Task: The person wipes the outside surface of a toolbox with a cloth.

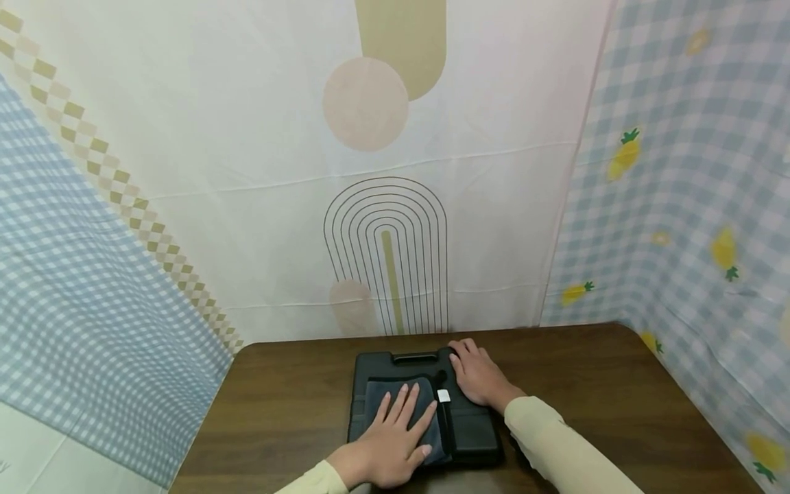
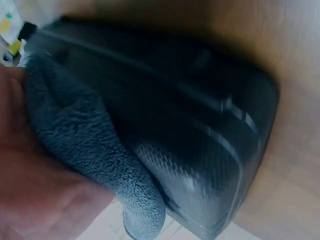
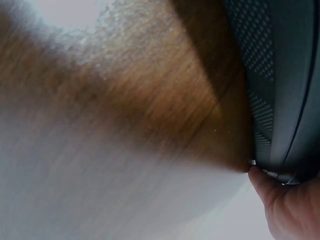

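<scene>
A black hard plastic case (image 1: 472, 429) with a moulded handle lies flat on the table. On its lid is a dark grey fluffy cloth (image 2: 82, 122), folded into a small pad. My left hand (image 1: 391, 439) rests on this cloth with its fingers spread and straight, pressing it to the lid. At the far right corner of the case, my right hand (image 1: 480, 376) grips the edge, fingers bent over the rim. In the right wrist view, a fingertip shows at the ridged side of the case.
The brown wooden table (image 1: 284, 405) extends to both sides of the case. Behind it hangs a pale printed cloth (image 1: 259, 240), with blue checked cloths (image 1: 666, 137) at the sides. A small white label (image 1: 443, 396) shows on the lid beside the cloth.
</scene>
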